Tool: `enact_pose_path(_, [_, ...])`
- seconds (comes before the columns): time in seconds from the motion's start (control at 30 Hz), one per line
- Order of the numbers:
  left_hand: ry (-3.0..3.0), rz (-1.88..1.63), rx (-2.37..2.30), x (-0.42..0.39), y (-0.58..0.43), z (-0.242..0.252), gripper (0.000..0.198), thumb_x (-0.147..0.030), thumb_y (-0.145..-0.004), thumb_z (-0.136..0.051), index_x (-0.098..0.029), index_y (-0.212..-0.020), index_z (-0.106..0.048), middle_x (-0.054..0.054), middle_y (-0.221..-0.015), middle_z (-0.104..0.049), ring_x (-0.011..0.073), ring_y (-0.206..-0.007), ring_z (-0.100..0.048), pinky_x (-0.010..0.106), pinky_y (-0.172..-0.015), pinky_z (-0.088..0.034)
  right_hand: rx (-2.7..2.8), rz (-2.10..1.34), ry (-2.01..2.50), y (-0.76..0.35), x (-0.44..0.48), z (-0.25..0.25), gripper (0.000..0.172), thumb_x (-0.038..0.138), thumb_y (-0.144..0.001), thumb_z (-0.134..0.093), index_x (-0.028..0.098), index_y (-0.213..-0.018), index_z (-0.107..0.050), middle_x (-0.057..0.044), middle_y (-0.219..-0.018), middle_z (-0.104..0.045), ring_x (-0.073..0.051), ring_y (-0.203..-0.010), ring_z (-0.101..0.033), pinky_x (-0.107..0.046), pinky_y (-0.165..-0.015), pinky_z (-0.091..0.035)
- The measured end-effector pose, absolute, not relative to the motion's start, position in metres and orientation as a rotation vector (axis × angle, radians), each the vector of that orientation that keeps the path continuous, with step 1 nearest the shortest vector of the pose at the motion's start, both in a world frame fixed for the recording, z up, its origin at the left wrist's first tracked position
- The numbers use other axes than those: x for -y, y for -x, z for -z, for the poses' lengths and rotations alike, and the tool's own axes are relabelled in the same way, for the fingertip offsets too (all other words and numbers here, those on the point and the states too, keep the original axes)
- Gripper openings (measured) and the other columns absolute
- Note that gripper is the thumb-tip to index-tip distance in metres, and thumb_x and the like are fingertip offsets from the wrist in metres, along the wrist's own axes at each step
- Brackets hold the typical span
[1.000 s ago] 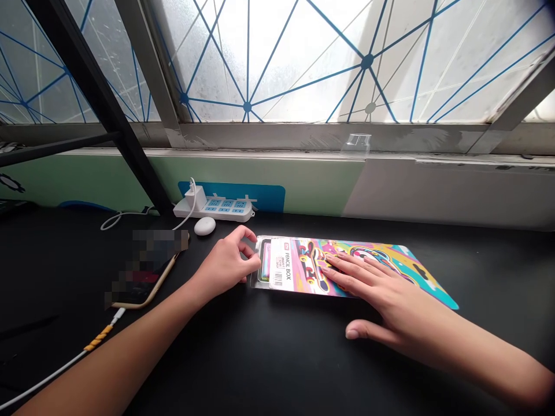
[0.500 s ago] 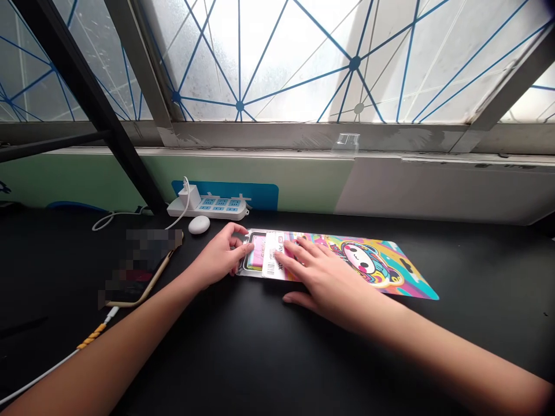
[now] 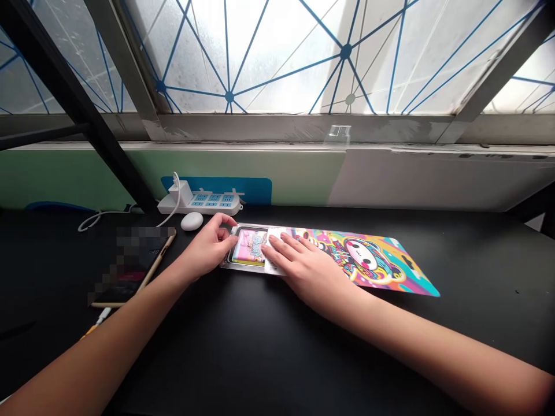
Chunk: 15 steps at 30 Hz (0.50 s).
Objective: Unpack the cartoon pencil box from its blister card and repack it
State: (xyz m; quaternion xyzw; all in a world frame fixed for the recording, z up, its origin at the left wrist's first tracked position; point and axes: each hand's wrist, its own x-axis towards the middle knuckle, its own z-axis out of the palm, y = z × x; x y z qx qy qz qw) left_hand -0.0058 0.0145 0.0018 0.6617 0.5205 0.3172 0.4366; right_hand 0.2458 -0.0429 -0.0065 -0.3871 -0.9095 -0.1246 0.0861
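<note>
A clear plastic tray (image 3: 227, 259) lies on the black table, with a pink printed packet (image 3: 250, 245) inside it. My left hand (image 3: 211, 242) pinches the tray's left end between thumb and fingers. The tray's right part is hidden by the white end (image 3: 272, 233) of a long, colourful cartoon-printed card (image 3: 381, 263). Fingers extended, my right hand (image 3: 306, 257) rests flat on the card's left part, covering some of the print.
Behind the hands a white power strip (image 3: 212, 200) holds a plugged-in charger (image 3: 181, 192). A white oval object (image 3: 191, 221) sits in front of it. A phone in a tan-edged case (image 3: 154, 268) lies left, beside my left forearm. A black slanted bar (image 3: 73, 104) rises at left.
The tray has slid left with my left hand, so more of the pink packet shows beyond the card's white end. My right hand still lies on the card.
</note>
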Motion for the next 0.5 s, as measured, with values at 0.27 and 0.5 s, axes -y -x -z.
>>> enact_pose_path(0.27, [-1.981, -0.716, -1.697, -0.024, 0.025, -0.011, 0.038, -0.029, -0.086, -0.059, -0.025, -0.123, -0.052, -0.006, -0.069, -0.056, 0.0178, -0.063, -0.055, 0.028, -0.059, -0.037, 2.623, 0.638, 1.121, -0.288, 0.059, 0.019, 0.054, 0.004, -0.095, -0.051, 0.008, -0.149, -0.052, -0.019, -0.152, -0.057, -0.042, -0.136, -0.056, -0.059, -0.102, -0.054])
enact_pose_path(0.5, [-1.822, -0.711, -1.570, -0.029, 0.032, -0.008, 0.043, -0.036, -0.093, -0.048, -0.022, -0.134, -0.047, -0.002, -0.075, -0.062, 0.0190, -0.061, -0.060, 0.030, -0.058, -0.045, 2.588, 0.758, 1.132, -0.288, 0.059, 0.022, 0.054, 0.006, -0.096, -0.050, 0.010, -0.149, -0.051, -0.017, -0.152, -0.057, -0.041, -0.135, -0.058, -0.058, -0.101, -0.055])
